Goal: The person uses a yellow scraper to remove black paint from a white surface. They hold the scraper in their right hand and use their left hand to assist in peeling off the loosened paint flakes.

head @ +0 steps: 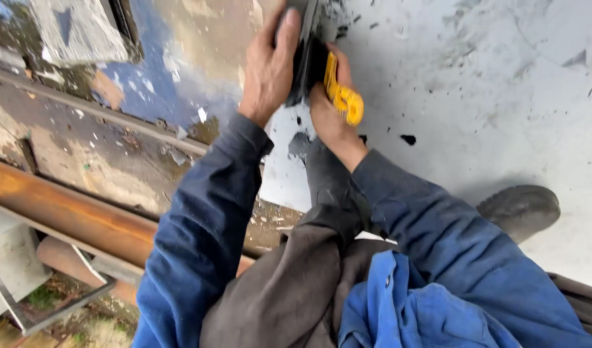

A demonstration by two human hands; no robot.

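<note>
Yellow-handled scraper (340, 96) | both hands (270, 64) gripping | at grey sheet (489, 96) edge

a scraper (338, 90) is gripped between left hand (268, 67) and right hand (328, 113), on the sheet (489, 96); a pipe (64, 212) lies left.

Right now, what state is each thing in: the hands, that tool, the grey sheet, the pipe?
Left hand: pressed on the tool's dark body.
Right hand: closed on the yellow handle.
Tool: held against the sheet.
Grey sheet: flat, scuffed, flecked with dark chips.
Pipe: rusty, lying flat.
</note>
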